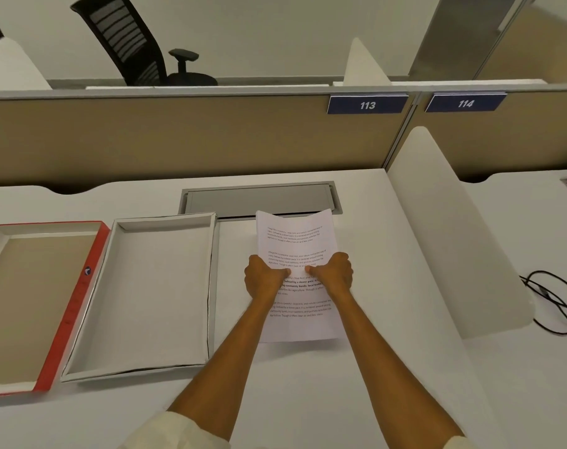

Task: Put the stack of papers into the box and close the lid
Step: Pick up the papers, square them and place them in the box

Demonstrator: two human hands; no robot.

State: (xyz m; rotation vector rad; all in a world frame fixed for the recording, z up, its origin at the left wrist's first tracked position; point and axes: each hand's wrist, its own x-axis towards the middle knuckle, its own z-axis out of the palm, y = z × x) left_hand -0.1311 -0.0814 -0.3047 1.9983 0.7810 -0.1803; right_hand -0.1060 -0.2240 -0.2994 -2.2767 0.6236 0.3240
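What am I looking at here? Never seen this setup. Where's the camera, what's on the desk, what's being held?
There is no robot here: a person works with bare hands, and the single picture comes from a wide-angle camera worn on the head, looking forward and down.

On the white desk lie an open white box with nothing in it, and to its left a red-edged lid, turned inner side up. A black cable lies at the far right.

The left hand and right hand both grip the stack of papers, printed side up, just right of the box. Its far edge curls upward. The papers are not yet in the box, and the lid is off.
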